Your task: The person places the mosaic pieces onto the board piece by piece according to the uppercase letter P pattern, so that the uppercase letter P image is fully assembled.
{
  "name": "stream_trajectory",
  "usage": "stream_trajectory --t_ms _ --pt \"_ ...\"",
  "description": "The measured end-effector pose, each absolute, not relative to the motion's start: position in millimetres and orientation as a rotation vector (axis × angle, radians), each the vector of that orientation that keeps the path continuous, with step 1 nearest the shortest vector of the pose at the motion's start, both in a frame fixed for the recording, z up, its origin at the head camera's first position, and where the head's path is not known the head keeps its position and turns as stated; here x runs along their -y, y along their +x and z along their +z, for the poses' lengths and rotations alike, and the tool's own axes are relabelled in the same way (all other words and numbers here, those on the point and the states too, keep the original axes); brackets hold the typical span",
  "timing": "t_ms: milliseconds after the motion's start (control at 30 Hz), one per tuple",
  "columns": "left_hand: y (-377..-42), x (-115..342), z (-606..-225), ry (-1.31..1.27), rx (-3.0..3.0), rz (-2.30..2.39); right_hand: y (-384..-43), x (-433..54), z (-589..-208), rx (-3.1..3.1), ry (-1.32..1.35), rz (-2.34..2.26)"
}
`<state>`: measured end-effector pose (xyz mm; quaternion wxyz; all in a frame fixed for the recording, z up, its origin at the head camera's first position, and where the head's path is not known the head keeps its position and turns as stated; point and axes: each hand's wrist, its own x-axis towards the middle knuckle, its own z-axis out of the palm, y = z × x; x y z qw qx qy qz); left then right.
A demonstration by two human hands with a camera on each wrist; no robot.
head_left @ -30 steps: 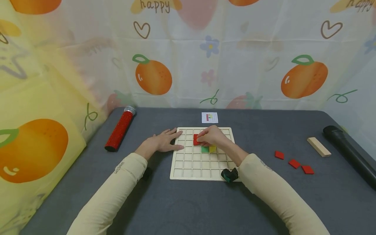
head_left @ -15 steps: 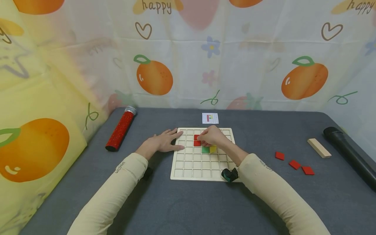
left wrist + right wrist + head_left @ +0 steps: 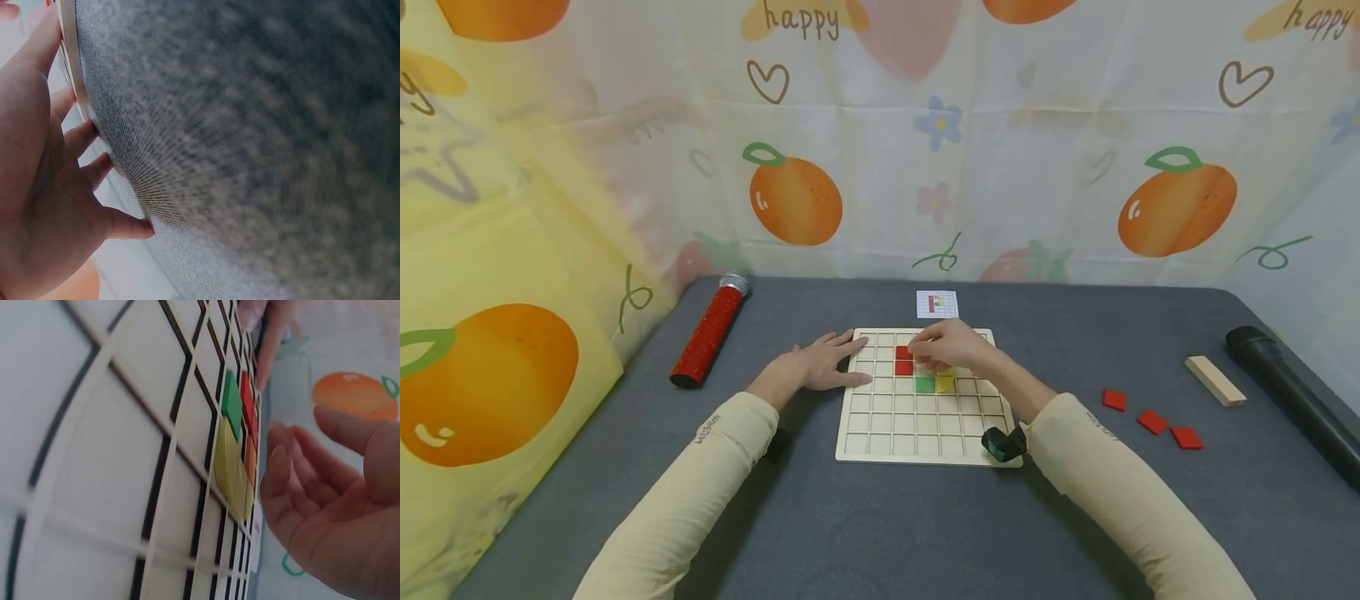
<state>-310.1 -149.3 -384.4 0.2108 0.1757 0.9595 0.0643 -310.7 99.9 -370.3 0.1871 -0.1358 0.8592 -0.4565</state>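
A cream wooden grid board [image 3: 880, 423] lies on the dark grey table. Set in its squares are red tiles [image 3: 904, 367], a green tile [image 3: 925, 384] and a yellow piece [image 3: 944, 383] with a rounded edge. My left hand [image 3: 815, 363] is spread at the board's left side; its thumb and a fingertip rest on the board, the other fingertips on the table in the left wrist view [image 3: 56, 175]. Just above the tiles hovers my right hand [image 3: 953, 343], its fingers loosely bent with nothing between them in the right wrist view [image 3: 331, 487]. It partly covers the upper squares.
Behind the board lies a small card [image 3: 937, 305] printed with a coloured grid. Loose red tiles [image 3: 1152, 422], a wooden block [image 3: 1215, 381] and a black microphone-like cylinder [image 3: 1292, 400] lie to the right. A red glittery microphone [image 3: 709, 336] lies at the left.
My right hand has come away from the red tiles, shifting slightly to the right and loosening its fingers. More of the red tiles shows now. My left hand has stayed in place.
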Motion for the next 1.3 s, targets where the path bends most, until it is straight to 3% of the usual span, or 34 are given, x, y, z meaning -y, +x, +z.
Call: stream_trajectory --t_ms 600,1300 --pt "-309 150 -384 0.490 -2.677 0.160 -297 -201 -369 -2.333 -0.501 -1.355" --pt "-310 150 -385 0.488 -2.683 0.145 -254 -291 -373 -2.417 -0.411 -1.533"
